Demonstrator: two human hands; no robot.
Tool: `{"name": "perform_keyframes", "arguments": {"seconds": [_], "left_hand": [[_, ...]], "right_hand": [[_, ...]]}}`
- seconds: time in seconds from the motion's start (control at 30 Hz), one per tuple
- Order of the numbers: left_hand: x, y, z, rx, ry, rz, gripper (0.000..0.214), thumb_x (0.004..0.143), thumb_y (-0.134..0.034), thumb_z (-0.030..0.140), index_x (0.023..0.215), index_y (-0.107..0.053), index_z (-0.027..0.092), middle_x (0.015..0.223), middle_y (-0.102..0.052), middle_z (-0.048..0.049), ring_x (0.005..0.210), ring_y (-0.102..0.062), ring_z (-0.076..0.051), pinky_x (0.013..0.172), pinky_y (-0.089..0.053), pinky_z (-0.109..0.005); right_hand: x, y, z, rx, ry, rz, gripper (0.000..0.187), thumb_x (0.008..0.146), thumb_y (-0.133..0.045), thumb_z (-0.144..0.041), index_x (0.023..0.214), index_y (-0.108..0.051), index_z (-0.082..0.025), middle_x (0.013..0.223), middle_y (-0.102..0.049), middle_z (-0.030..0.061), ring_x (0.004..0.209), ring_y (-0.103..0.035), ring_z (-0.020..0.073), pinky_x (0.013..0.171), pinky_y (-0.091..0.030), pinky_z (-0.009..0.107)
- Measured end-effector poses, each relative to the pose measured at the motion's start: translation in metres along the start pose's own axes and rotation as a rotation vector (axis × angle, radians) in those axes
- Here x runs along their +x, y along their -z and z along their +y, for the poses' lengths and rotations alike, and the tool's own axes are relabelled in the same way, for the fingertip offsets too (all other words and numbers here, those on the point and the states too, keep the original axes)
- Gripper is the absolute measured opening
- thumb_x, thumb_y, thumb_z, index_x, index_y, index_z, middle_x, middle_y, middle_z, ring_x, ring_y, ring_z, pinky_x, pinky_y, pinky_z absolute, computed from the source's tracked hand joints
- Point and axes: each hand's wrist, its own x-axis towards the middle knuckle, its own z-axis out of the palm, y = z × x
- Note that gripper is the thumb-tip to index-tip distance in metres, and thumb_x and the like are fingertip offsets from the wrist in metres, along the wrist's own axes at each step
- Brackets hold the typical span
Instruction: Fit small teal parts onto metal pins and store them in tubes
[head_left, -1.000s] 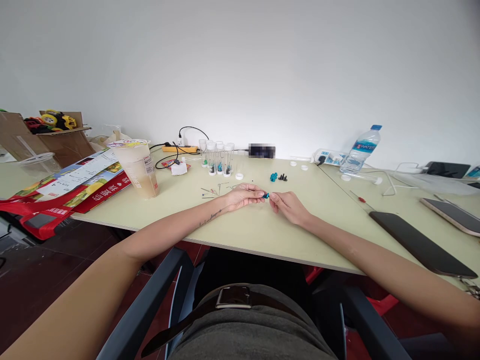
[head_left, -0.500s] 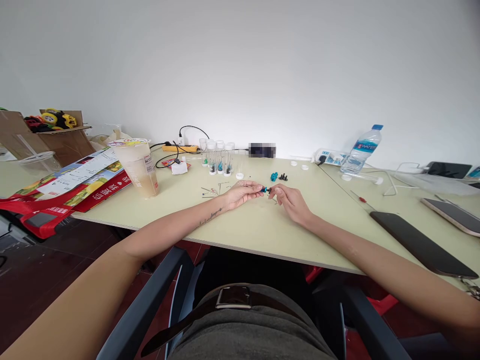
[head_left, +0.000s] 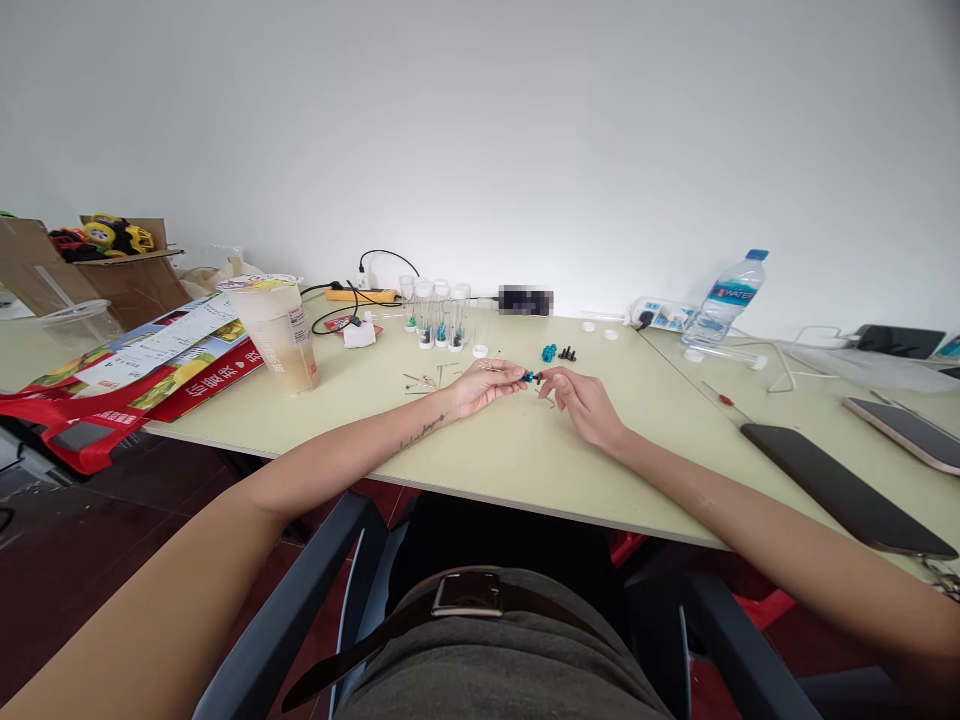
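Here, small blue piece (head_left: 530,377), dark at one end, pinched by left fingers (head_left: 514,374); right fingers (head_left: 556,380): hold unclear.

We stretch both bare arms forward and inward. Our left arm (head_left: 259,500) bends at the elbow, its forearm slanting toward the middle, with a dark tattoo (head_left: 420,436) along the inner side near the wrist. Our left hand (head_left: 486,387) lies partly palm up, thumb and fingers pinched at the tips. Our right arm (head_left: 727,503) angles in from the right, and our right hand (head_left: 581,402) curls its fingers toward the left, near it but apart.
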Motion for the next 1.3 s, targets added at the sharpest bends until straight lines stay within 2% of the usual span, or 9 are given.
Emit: {"name": "perform_keyframes", "arguments": {"seconds": [0.2,0.43,0.6,0.8,0.9,1.03,1.2,1.3], "left_hand": [[0.0001,-0.0001,0.0005,-0.006,-0.001,0.0,0.019,0.069,-0.07,0.018,0.084,-0.065,0.008,0.075,-0.065,-0.0054,0.074,-0.062,-0.01,0.077,-0.046,-0.023],[-0.0009,-0.0018,0.0021,0.012,0.008,0.008,0.019,0.071,-0.068,0.018,0.086,-0.065,0.007,0.074,-0.065,-0.0056,0.073,-0.062,-0.01,0.079,-0.045,-0.025],[-0.0028,-0.0038,0.002,0.039,0.027,-0.046,0.019,0.069,-0.07,0.019,0.083,-0.065,0.007,0.076,-0.066,-0.0058,0.076,-0.062,-0.011,0.082,-0.045,-0.027],[-0.0022,-0.0023,0.0001,0.03,0.031,-0.043,0.024,0.065,-0.073,0.019,0.084,-0.065,0.007,0.078,-0.065,-0.0057,0.076,-0.061,-0.01,0.085,-0.044,-0.027],[-0.0034,-0.0038,0.0012,0.04,0.042,-0.043,0.024,0.065,-0.073,0.02,0.084,-0.065,0.007,0.078,-0.065,-0.0059,0.076,-0.061,-0.01,0.085,-0.044,-0.028],[-0.0048,-0.006,0.0025,0.062,0.049,-0.084,0.024,0.066,-0.072,0.021,0.084,-0.065,0.007,0.078,-0.066,-0.0065,0.076,-0.062,-0.011,0.085,-0.044,-0.029],[-0.0048,-0.0056,0.0024,0.036,0.045,-0.039,0.023,0.066,-0.072,0.019,0.084,-0.065,0.008,0.078,-0.066,-0.0057,0.075,-0.061,-0.009,0.086,-0.044,-0.028],[-0.0052,-0.0059,0.0026,0.044,0.051,-0.061,0.022,0.066,-0.072,0.019,0.084,-0.065,0.008,0.078,-0.066,-0.0059,0.075,-0.062,-0.01,0.085,-0.044,-0.029]], "right_hand": [[0.0001,0.0005,-0.001,0.011,0.011,-0.014,0.049,0.091,-0.022,-0.051,0.111,-0.053,-0.02,0.084,-0.066,0.0041,0.055,-0.051,0.0133,0.065,-0.044,0.028],[0.0005,0.0003,0.0003,-0.011,0.001,-0.017,0.052,0.091,-0.018,-0.051,0.101,-0.058,-0.019,0.082,-0.067,0.0047,0.055,-0.052,0.0138,0.065,-0.043,0.029],[0.0023,0.001,-0.0039,-0.092,-0.007,-0.097,0.046,0.091,-0.026,-0.05,0.078,-0.058,-0.02,0.072,-0.065,0.0028,0.061,-0.057,0.0147,0.062,-0.041,0.026],[0.0022,-0.001,-0.002,-0.127,0.027,-0.024,0.028,0.086,-0.043,-0.045,0.093,-0.053,-0.021,0.076,-0.064,0.0027,0.062,-0.056,0.0159,0.059,-0.04,0.028],[0.0015,0.0,-0.0017,-0.127,0.024,-0.053,0.028,0.088,-0.039,-0.044,0.087,-0.055,-0.021,0.074,-0.065,0.0025,0.06,-0.055,0.0151,0.059,-0.039,0.027],[0.0013,0.0012,-0.0029,-0.123,0.027,-0.106,0.042,0.092,-0.027,-0.043,0.07,-0.054,-0.02,0.065,-0.062,0.0012,0.058,-0.055,0.0138,0.06,-0.038,0.026],[0.0017,-0.0005,-0.0019,-0.12,0.014,-0.018,0.026,0.086,-0.043,-0.046,0.087,-0.052,-0.021,0.074,-0.064,0.0015,0.061,-0.055,0.015,0.059,-0.038,0.026],[0.0015,-0.0003,-0.0007,-0.11,0.017,-0.058,0.028,0.089,-0.038,-0.043,0.079,-0.052,-0.021,0.069,-0.062,0.0007,0.059,-0.054,0.0141,0.06,-0.038,0.026]]}}
